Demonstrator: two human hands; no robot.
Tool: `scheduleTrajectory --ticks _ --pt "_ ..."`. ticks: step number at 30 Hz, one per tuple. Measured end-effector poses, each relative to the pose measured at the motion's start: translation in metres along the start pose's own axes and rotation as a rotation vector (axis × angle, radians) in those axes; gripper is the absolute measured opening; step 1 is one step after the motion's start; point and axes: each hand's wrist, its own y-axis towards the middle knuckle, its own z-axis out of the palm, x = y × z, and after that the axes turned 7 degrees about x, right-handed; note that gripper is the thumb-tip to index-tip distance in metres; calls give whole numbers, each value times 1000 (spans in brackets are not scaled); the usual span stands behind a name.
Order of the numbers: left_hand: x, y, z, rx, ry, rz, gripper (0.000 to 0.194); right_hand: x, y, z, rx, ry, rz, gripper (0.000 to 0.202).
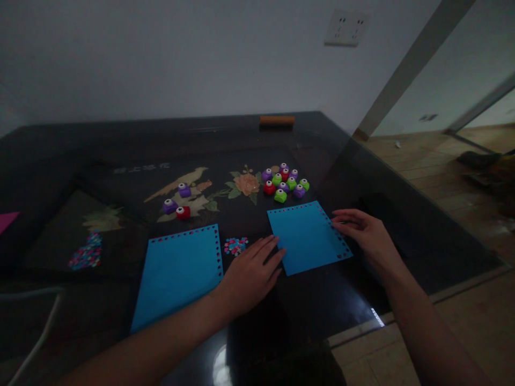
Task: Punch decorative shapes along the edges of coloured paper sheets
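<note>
Two blue paper sheets lie flat on a dark table, with small holes punched along some edges. My left hand rests palm down between them, its fingers stretched out and touching the left edge of the right blue sheet. At that sheet's right edge is my right hand, thumb and fingers slightly apart, the tips at the paper's rim. The left blue sheet lies partly under my left forearm. A small pile of pink, white and blue paper cutouts sits just beyond my left hand.
Several purple, red and green craft punches cluster behind the right sheet. A purple punch, another purple punch and a red punch stand farther left. More cutouts and pink paper lie left. A brown cylinder lies near the wall.
</note>
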Motion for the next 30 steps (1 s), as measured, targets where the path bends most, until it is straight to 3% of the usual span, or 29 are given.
scheduleTrajectory --ticks 13,19,23,30 --pt "1 -1 1 4 -16 6 36 -2 1 0 -32 -321 -56 31" --pt "0 1 -2 -5 44 12 39 -1 2 0 -15 -311 -68 31" --pt "-3 0 -5 -49 90 99 35 0 3 0 -14 -314 -67 30" --pt "-16 -1 -31 -76 45 189 25 -4 3 -2 -19 -342 -87 28"
